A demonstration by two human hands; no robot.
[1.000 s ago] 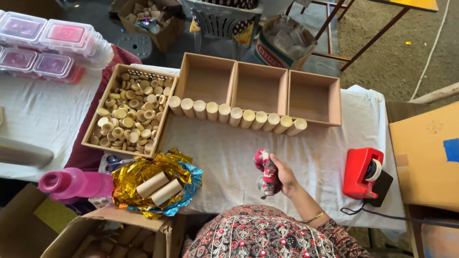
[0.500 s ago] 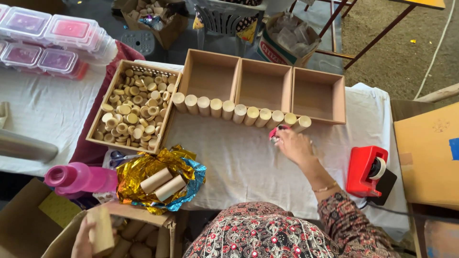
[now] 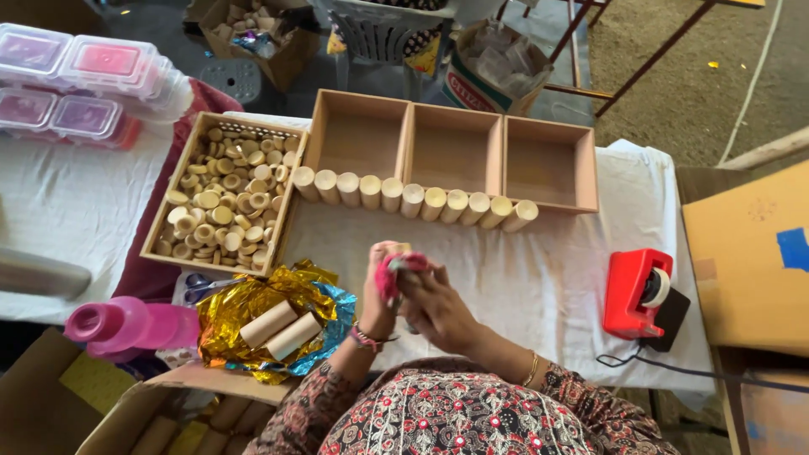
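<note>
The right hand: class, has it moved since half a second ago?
Yes. The right hand has drawn back from the row of tubes toward the body, meeting the left hand.

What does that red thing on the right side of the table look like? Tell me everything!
The red tape dispenser is a chunky, glossy, plastic-looking block standing upright near the right edge of the white tablecloth. A pale roll of tape sits in its right side, and a dark base shows beneath. A black cord lies just in front of it. No hand touches it.

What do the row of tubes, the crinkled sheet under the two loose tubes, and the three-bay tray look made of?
Row of tubes: probably cardboard, matte tan, pale cut ends. Crinkled sheet: metallic foil or film, gold and blue, shiny creases. Three-bay tray: thin wood or fibreboard, plain matte brown; which one is unclear.
</note>
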